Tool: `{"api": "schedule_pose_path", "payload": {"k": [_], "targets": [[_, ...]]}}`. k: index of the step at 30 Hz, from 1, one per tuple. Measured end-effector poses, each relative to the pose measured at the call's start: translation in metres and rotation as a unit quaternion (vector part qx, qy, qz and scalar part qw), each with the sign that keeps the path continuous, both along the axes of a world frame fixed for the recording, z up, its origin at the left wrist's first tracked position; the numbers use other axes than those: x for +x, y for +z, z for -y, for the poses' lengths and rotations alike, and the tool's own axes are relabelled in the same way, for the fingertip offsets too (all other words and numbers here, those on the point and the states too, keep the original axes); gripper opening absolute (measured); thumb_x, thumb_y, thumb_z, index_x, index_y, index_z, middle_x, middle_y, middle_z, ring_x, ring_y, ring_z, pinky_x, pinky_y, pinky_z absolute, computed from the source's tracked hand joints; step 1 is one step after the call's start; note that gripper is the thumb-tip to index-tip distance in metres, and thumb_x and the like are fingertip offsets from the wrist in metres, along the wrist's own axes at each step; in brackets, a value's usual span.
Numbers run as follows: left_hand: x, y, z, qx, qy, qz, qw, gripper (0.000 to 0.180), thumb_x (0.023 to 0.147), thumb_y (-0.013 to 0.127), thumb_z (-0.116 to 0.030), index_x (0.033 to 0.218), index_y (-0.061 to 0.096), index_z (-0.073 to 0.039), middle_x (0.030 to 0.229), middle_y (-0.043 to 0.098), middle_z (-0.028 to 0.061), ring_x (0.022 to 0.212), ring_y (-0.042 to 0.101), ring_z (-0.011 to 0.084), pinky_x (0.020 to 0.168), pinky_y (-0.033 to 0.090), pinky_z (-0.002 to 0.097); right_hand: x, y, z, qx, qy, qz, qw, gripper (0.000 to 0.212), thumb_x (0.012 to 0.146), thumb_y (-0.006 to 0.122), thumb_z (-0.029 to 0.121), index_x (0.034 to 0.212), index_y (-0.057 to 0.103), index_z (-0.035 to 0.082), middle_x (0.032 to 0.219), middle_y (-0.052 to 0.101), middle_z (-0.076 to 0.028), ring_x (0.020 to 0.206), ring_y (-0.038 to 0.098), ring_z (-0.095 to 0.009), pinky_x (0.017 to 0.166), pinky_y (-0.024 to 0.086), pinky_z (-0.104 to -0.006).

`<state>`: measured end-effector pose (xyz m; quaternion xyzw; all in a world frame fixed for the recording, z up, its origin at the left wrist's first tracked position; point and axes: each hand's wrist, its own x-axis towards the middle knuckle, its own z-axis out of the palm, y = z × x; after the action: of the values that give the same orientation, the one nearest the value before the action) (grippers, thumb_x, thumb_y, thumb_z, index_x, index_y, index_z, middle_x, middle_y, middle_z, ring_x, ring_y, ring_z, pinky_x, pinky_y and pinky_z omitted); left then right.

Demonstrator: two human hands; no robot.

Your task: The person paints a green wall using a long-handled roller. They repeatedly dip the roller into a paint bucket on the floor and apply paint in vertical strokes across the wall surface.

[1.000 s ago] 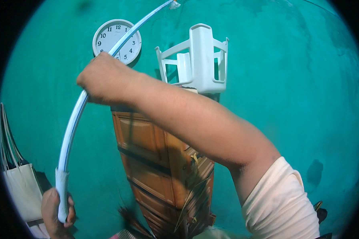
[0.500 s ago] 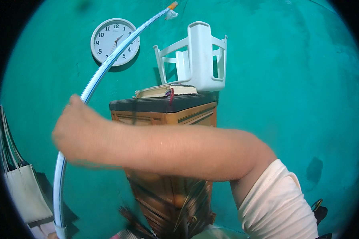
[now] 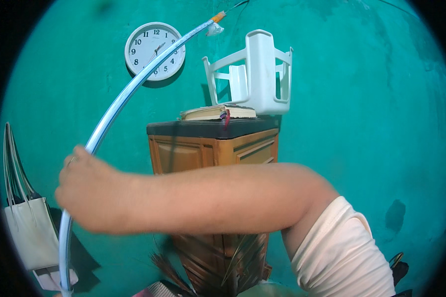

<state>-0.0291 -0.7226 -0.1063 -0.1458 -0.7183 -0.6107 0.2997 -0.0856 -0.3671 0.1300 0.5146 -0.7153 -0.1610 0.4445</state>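
Observation:
My right arm reaches across from the lower right, and my right hand (image 3: 91, 195) is closed around a long pole (image 3: 115, 106) at the left. The pole is shiny and bluish white, with an orange tip and a scrap of clear plastic near its upper end. It stands tilted, its top leaning right, passing in front of the wall clock. Its lower end runs out at the bottom edge. Beside it there, only a sliver of skin shows, perhaps my left hand (image 3: 58, 295); its fingers are hidden.
Against the green wall stands a wooden cabinet (image 3: 183, 148) with a dark top, partly behind my arm. It bears a thick book (image 3: 215, 113) and an upturned white plastic stool (image 3: 260, 74). A round clock (image 3: 142, 47) hangs above. A pale bag (image 3: 29, 232) hangs left; dark bristles (image 3: 168, 270) show below.
My right hand has moved down and sits lower along the pole. The whole view has shifted, so the clock, cabinet and stool appear further right.

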Motion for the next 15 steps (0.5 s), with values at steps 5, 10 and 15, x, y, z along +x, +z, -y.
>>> {"api": "schedule_pose_path", "payload": {"k": [5, 10, 15], "targets": [[-0.087, 0.024, -0.079, 0.166, -0.125, -0.009, 0.978, 0.036, 0.105, 0.041, -0.029, 0.082, 0.050, -0.002, 0.070, 0.053, 0.0087, 0.031, 0.038, 0.0097, 0.030, 0.029, 0.0226, -0.033, 0.061, -0.044, 0.016, -0.139, -0.051, 0.989, 0.008, 0.077, 0.060, 0.011, 0.079, 0.068, 0.009, 0.084, 0.068, -0.012, 0.088, 0.063, -0.033, 0.081, 0.044, -0.0479], [-0.116, 0.133, -0.176, 0.095, -0.364, 0.038, 0.926, 0.052, 0.104, 0.041, -0.043, 0.079, 0.054, 0.000, 0.042, 0.043, 0.0072, 0.026, 0.029, 0.0109, 0.025, 0.023, 0.0242, -0.055, 0.126, -0.086, -0.026, -0.284, -0.089, 0.954, 0.020, 0.082, 0.057, 0.008, 0.094, 0.072, 0.011, 0.094, 0.069, -0.013, 0.099, 0.064, -0.034, 0.101, 0.040, -0.0497], [-0.134, 0.144, -0.209, 0.093, -0.445, 0.042, 0.890, 0.052, 0.105, 0.038, -0.042, 0.077, 0.055, -0.001, 0.042, 0.044, 0.0076, 0.026, 0.029, 0.0103, 0.025, 0.021, 0.0240, -0.056, 0.141, -0.101, -0.012, -0.384, -0.054, 0.922, 0.022, 0.082, 0.058, 0.009, 0.098, 0.073, 0.013, 0.096, 0.070, -0.012, 0.102, 0.064, -0.033, 0.102, 0.041, -0.0501]]}}
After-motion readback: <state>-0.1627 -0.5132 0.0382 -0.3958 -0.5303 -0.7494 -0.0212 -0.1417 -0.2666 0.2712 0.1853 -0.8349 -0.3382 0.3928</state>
